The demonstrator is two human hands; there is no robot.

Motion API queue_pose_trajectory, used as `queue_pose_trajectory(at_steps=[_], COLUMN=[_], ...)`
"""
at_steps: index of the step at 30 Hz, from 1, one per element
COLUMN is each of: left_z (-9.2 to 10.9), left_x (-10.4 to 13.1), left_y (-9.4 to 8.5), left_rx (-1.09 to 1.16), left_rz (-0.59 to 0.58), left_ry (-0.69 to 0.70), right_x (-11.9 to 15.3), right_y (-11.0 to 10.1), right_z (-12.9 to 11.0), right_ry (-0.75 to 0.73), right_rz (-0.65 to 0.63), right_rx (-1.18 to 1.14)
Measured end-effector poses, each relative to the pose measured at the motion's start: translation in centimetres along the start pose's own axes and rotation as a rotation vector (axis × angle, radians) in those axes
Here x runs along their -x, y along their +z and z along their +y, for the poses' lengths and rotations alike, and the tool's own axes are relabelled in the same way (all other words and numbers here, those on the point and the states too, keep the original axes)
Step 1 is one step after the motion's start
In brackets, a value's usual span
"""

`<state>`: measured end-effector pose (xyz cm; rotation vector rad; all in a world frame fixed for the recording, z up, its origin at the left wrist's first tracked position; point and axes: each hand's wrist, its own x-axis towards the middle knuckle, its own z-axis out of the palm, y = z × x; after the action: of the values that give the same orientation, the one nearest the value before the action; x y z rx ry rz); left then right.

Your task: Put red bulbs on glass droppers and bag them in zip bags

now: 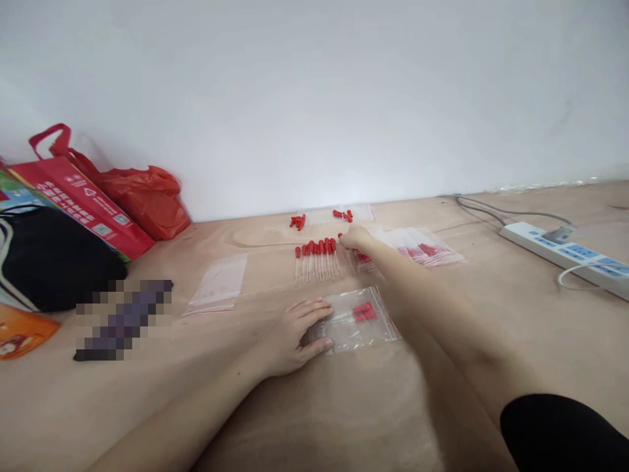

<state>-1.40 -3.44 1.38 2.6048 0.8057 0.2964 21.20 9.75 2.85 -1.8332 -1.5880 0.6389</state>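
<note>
My left hand (299,334) lies over the left edge of a clear zip bag (344,334), fingers stretched and thumb apart. Inside that bag are red rubber bulbs (364,312). Farther out, my right hand (354,238) is closed at the right end of a row of glass droppers (317,262). It pinches a dropper (340,236) by its red bulb; the fingers partly hide it. The row's red bulbs point away from me and the thin clear stems point towards me.
Loose red bulbs (297,222) lie near the wall, with more bulbs (343,214) beside them on a clear bag. Filled zip bags (427,249) are stacked right of my right hand. Flat bags (219,283) lie left, bulging bags (147,203) far left, a power strip (565,252) right.
</note>
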Motion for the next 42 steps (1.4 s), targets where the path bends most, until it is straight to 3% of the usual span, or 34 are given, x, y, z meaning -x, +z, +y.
queue_pose_trajectory(at_steps=[6, 7, 9, 14, 20, 28, 42], left_z=[0.2, 0.3, 0.4, 0.2, 0.1, 0.2, -0.1], left_x=[0.1, 0.1, 0.1, -0.1, 0.0, -0.1, 0.1], left_y=[-0.5, -0.6, -0.7, -0.5, -0.4, -0.4, -0.1], left_rx=[-0.049, -0.058, -0.072, -0.067, -0.062, -0.077, -0.067], left_rz=[-0.072, -0.091, -0.115, -0.081, -0.071, -0.074, -0.044], left_ry=[-0.011, -0.009, -0.002, 0.030, 0.038, 0.039, 0.042], right_x=[4.9, 6.2, 8.7, 12.9, 14.2, 15.4, 16.6], right_y=[-4.1, -4.6, -5.2, -4.9, -3.6, -2.3, -1.6], right_z=[2.3, 3.2, 5.1, 8.0, 7.5, 6.4, 6.2], right_ry=[0.043, 0.037, 0.009, 0.051, 0.005, 0.067, -0.118], right_rz=[0.150, 0.209, 0.205, 0.320, 0.382, 0.274, -0.078], right_rx=[-0.308, -0.479, -0.672, -0.846, -0.861, -0.985, -0.680])
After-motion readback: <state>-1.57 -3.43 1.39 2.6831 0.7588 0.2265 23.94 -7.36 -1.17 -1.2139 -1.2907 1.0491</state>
